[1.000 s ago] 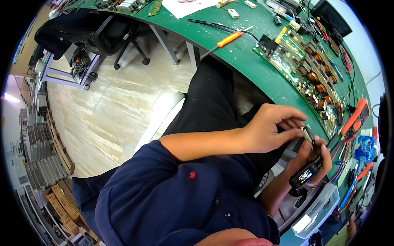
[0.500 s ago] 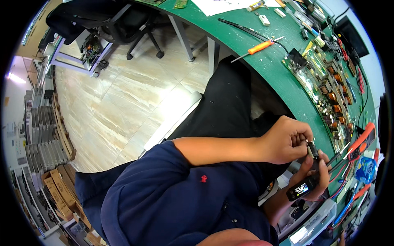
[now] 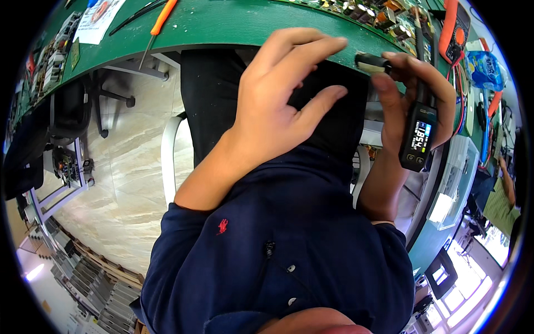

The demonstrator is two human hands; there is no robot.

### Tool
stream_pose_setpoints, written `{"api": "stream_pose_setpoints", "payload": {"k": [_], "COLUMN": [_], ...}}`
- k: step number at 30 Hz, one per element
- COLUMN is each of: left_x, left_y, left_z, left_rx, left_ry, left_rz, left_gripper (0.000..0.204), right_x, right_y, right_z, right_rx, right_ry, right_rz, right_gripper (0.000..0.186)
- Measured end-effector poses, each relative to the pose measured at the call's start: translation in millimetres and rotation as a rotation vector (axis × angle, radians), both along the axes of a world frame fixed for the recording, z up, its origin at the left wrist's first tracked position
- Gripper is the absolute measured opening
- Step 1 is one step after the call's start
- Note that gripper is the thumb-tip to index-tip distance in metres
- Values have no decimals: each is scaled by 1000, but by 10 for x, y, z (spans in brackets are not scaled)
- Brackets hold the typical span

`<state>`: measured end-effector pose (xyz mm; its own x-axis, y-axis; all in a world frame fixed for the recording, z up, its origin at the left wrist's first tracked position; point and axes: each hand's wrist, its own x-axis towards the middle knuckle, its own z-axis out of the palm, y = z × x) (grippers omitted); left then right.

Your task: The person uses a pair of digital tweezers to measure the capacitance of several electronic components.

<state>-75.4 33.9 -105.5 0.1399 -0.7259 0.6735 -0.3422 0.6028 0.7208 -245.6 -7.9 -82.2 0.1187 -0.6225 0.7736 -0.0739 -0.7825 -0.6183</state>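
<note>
My left hand (image 3: 278,94) is held up over my lap, its fingers spread and nothing in them. In my right hand (image 3: 431,83) is a slim black handheld meter (image 3: 416,142) with a small lit screen, lying along the palm with its long end toward the bench. Between the thumb and fingertips of that same hand sits a small black cylindrical part (image 3: 371,63) with a pale strip; its exact kind is unclear. A gap separates my left fingertips from this part.
Green workbench (image 3: 233,22) curves across the top. On it are an orange screwdriver (image 3: 161,19), a populated circuit board (image 3: 384,16), a red multimeter (image 3: 455,33) and a blue packet (image 3: 485,69). A clear plastic box (image 3: 457,178) stands at the right; another person's arm (image 3: 507,181) shows beyond.
My left hand has opened and drawn away from the small black part, which my right hand still holds. The whole view has swung toward the right.
</note>
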Motion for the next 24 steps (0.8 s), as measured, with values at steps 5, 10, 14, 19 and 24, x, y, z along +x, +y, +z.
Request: {"api": "stream_pose_setpoints", "payload": {"k": [5, 10, 14, 19, 24], "left_x": [-15, -28, -61, -32, 2], "left_y": [-137, -199, -205, -247, -271], "left_z": [-7, -40, -35, -43, 19], "left_rx": [-25, -55, -57, -38, 9], "left_ry": [-88, -121, -140, -208, -262], "left_rz": [-141, -150, -137, -104, -79], "left_gripper": [37, 37, 37, 38, 37], "right_x": [-79, -94, -78, -39, -45], "right_y": [64, 46, 16, -14, -53], "right_z": [56, 7, 5, 33, 52], "right_rx": [17, 118, 168, 169, 134], "right_ry": [198, 111, 110, 150, 275], "right_rz": [50, 104, 105, 91, -17], "right_gripper": [40, 40, 39, 37, 34]}}
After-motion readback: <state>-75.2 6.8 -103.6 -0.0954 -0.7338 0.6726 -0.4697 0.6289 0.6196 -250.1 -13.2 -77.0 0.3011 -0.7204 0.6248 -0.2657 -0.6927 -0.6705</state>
